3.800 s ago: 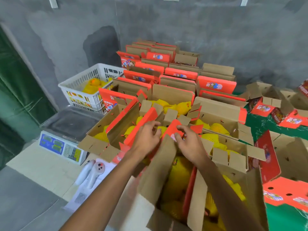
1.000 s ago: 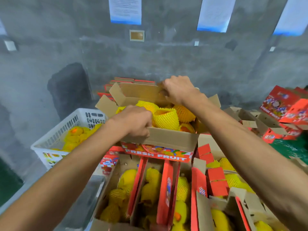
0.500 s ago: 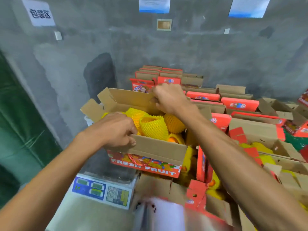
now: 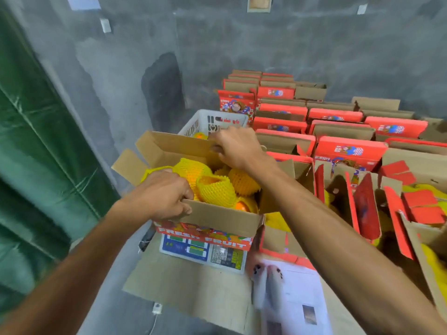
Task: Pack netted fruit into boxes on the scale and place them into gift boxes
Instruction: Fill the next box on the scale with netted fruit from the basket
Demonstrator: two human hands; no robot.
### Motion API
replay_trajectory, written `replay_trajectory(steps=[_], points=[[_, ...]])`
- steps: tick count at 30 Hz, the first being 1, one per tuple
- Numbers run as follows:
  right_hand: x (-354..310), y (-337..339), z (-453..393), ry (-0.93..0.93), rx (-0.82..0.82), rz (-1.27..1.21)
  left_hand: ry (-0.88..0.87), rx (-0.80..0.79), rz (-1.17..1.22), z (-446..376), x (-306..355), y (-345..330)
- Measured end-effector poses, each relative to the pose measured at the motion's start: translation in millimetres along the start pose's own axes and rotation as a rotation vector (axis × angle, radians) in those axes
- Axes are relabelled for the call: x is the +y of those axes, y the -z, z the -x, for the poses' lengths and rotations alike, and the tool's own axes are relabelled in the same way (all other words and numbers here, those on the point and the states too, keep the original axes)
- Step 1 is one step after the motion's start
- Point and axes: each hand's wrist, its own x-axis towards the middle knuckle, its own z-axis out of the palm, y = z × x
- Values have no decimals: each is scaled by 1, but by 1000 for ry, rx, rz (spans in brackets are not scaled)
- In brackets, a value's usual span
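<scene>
A cardboard box [image 4: 225, 220] marked FRESH FRUIT, its flaps open, is full of fruit in yellow foam nets [image 4: 215, 189]. It is over the scale [image 4: 205, 255], whose blue display panel shows below it. My left hand [image 4: 160, 195] grips the box's near wall, fingers curled over the rim. My right hand [image 4: 235, 146] grips the far wall. Whether the box rests on the scale or hangs just above it I cannot tell.
A white plastic crate [image 4: 212, 120] with loose fruit stands behind the box. Rows of red gift boxes [image 4: 350, 151] fill the table to the right, several holding netted fruit. White controllers [image 4: 266, 284] lie on paper at the front. A green curtain [image 4: 36, 153] hangs at left.
Both hands lifted the filled box from among the gift boxes, carried it left and lowered it over the scale. The view has tilted down.
</scene>
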Motion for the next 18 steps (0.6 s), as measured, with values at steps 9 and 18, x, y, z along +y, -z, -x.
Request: replay_trajectory(steps=[9,18], points=[[-12,-64,-79,-98,-76,-51,-229,73,-44,-48,-86,-61],[13,-104,-108,-214,-184,-52,-175,-64,69,-109,-88,-87]])
